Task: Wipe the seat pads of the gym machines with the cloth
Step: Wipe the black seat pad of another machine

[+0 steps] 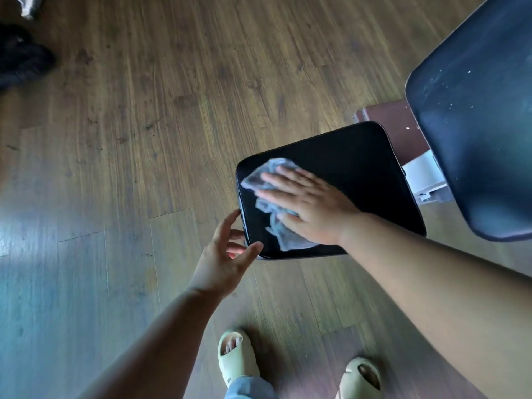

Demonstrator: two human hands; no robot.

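- Closest to my camera are two pale green slippers: the left slipper (237, 354) shows toes through its opening, and the right slipper (361, 377) is cut off by the bottom edge. A bit of blue trouser leg (249, 387) is cut off there too.
- Both of my forearms reach up from the bottom edge towards the black seat pad (345, 174), a glossy rounded rectangle just right of centre.
- My right hand (308, 205) lies flat on the pad, fingers straight and a little spread, pressing down on the cloth (269, 197). It pinches nothing.
- The cloth is pale blue-grey, thin and crumpled. It sits on the left part of the pad; my palm and fingers hide its middle, so I only see its upper end and a strip trailing towards the pad's near edge.
- My left hand (227, 254) is at the pad's near left corner, fingers loosely apart. The thumb tip touches the edge; whether the other fingers touch it I cannot tell.
- A second, larger dark pad (478, 110) with pale specks is cut off at the right edge.
- Between the pads I see a brown part (394, 128) and a white part (423, 174) of the frame, mostly hidden.
- A dark blurred shape (23, 59) lies on the wooden floor (172, 110) at upper left; I cannot make it out.
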